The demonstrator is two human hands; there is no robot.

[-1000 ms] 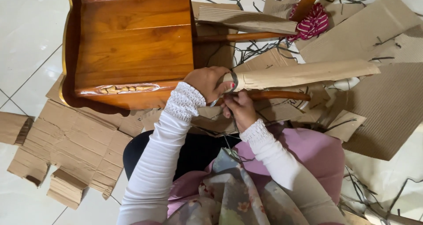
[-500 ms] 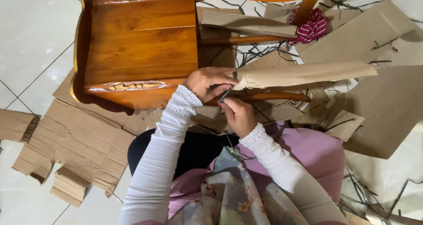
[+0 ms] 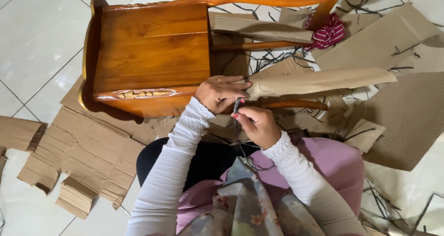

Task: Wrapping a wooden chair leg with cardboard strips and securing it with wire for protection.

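I count one wooden chair (image 3: 148, 55) on its side, one striped cloth (image 3: 329, 32), my two hands, and cardboard pieces (image 3: 83, 153) too many to number.

A single head-worn camera looks almost straight down from close above the seated person's lap, taking in the left hand (image 3: 216, 93) and right hand (image 3: 259, 124) at centre frame, an overturned wooden chair (image 3: 150, 55) above them, and cardboard sheets (image 3: 83, 153) across the tiled floor (image 3: 32, 37).

Flattened brown cardboard box (image 3: 81, 157) on floor, lower left; no labels, screens.
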